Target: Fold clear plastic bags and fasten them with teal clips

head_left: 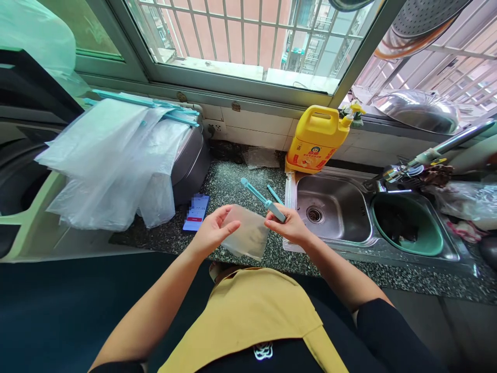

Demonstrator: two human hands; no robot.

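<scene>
My left hand (214, 229) pinches the upper left edge of a small translucent plastic bag (247, 233), thumb on top. The bag hangs flat over the front of the counter, between my two hands. In my right hand (291, 224) is a light blue bag-sealing clip (256, 192), its long arm pointing up and left. My right fingertips are close to the bag's right corner; I cannot tell if they touch it. A second thin blue stick (275, 194) lies on the counter just behind that hand.
Clear plastic bags (112, 160) with blue clips drape over a dark appliance (194, 166) at left. A phone (196, 212) lies beside it. Rightward are a yellow jug (316, 140), a steel sink (337, 207) and a green basin (407, 223). The speckled counter (229, 176) meets a barred window.
</scene>
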